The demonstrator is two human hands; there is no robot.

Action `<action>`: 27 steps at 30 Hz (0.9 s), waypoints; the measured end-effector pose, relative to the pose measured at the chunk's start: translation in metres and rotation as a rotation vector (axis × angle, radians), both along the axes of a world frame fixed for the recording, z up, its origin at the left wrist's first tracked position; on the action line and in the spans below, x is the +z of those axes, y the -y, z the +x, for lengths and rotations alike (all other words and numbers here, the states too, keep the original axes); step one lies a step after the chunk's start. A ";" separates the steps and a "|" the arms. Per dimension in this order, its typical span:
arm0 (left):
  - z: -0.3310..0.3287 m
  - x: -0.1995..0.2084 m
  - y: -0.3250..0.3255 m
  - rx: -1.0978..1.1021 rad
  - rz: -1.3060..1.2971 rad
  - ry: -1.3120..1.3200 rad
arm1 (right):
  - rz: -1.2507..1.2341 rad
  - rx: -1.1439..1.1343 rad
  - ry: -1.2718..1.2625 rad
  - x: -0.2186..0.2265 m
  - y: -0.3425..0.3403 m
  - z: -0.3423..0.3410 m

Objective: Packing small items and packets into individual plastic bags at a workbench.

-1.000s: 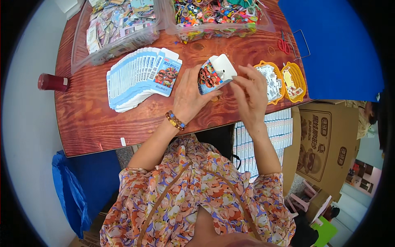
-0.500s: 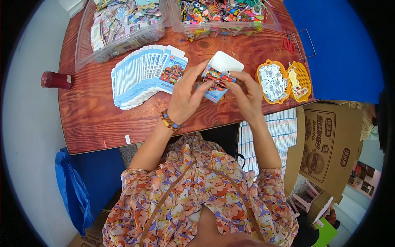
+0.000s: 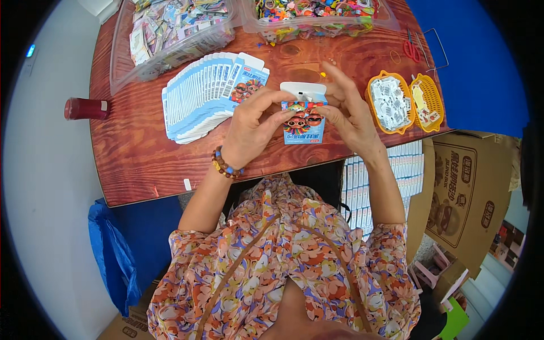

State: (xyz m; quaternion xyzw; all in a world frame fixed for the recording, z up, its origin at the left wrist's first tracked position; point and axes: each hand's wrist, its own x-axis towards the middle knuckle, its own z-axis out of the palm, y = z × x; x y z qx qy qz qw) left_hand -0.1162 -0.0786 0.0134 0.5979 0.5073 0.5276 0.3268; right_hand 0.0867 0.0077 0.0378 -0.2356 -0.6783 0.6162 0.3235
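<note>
Between my two hands is a small blue carton (image 3: 304,136) with cartoon faces on its front, which faces up. Its white top flap (image 3: 303,88) stands open at the far end, and a narrow dark opening shows below it. My left hand (image 3: 255,120) grips the carton's left side, thumb on the front. On the other side my right hand (image 3: 356,120) holds it with the thumb on the upper right front; its upper fingers stretch past the flap. To the left lies a fanned stack of flat blue-and-white cartons (image 3: 204,99).
At the back stand a clear bin (image 3: 170,63) of small packets and a clear bin (image 3: 323,29) of colourful trinkets. Two yellow baskets (image 3: 409,85) hold white packets and cards. Red-handled scissors (image 3: 412,52), a red jar (image 3: 85,109) and, below right, an open cardboard box (image 3: 453,187) are around.
The carton has turned upright and squarer to me, its flap now at the far end. My right fingers have lifted and spread above it. The whole view has shifted slightly.
</note>
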 end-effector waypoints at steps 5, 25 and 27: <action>0.004 -0.005 0.005 0.051 0.005 0.022 | -0.048 0.027 0.076 0.001 -0.001 0.003; 0.006 -0.007 0.015 -0.064 -0.202 0.194 | -0.045 0.088 0.399 0.012 -0.006 0.012; 0.005 -0.008 0.014 -0.073 -0.206 0.174 | 0.037 0.093 0.412 0.011 -0.005 0.013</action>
